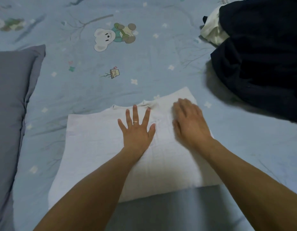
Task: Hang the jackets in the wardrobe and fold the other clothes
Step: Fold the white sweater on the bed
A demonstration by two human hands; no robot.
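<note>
Left hand [136, 129] lies flat on the white folded shirt [97, 147], fingers spread wide and straight, palm down, gripping nothing. Thin ring on one finger. Right hand [188, 120] is also on the shirt, toward its right upper part, palm down with fingers loosely extended; it is motion-blurred, so exact finger contact cannot be told, but nothing is held in it. Both forearms are bare and come in from the bottom edge of the frame.

Shirt sits on the bed sheet [144, 69], near the bottom centre, folded into a rough rectangle with the neckline at the far edge, just beyond the left fingertips. Its right far corner sticks out past the right hand. Its near edge shows some thickness, more than one layer.

Sheet is light blue with small white flowers, bare branches and a cartoon bear print [112, 36] well beyond the shirt. A second, fainter bear print shows at top left.

Grey pillow [9, 100] lies along the left side, just beside the shirt's left edge but apart from it.

Dark clothing pile [261, 60] takes up the upper right corner, well apart from the shirt; looks navy or black, crumpled, item count and type cannot be told. A cream-white garment [212, 31] pokes out of the pile's left side, touching the dark cloth.
</note>
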